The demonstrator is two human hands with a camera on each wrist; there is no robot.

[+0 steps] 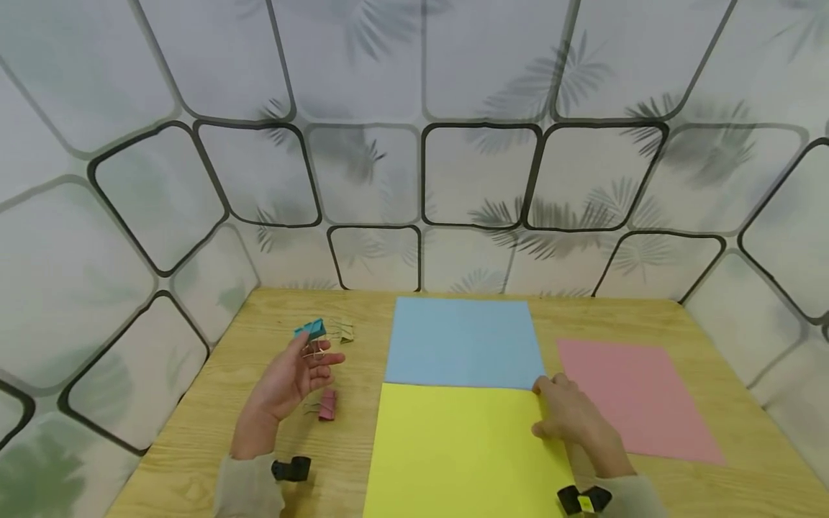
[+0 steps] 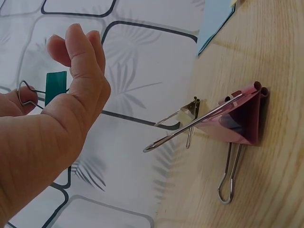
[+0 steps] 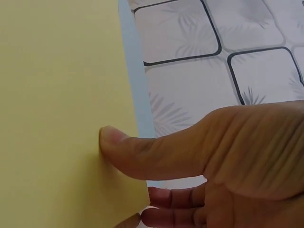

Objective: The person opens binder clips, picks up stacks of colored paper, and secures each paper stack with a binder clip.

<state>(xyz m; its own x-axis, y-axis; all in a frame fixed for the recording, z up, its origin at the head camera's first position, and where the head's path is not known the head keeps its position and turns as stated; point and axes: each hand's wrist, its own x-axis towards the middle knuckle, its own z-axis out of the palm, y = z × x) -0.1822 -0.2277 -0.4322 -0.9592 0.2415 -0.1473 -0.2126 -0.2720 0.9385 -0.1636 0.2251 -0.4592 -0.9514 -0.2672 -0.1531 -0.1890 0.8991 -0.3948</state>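
Observation:
My left hand is raised above the table's left side and pinches a teal binder clip by its wire handles. In the left wrist view the thumb touches one handle of that teal clip, and the other fingers are spread away. A pink binder clip and a pale yellow one lie nearby. My right hand grips the right edge of a yellow sheet of paper near its far corner. Its thumb lies on top; the other fingers are partly hidden. A blue sheet adjoins the yellow one's far edge.
A pink sheet lies to the right of my right hand. The wooden table ends at a patterned cloth wall behind and along both sides. Black cameras sit on both wrists.

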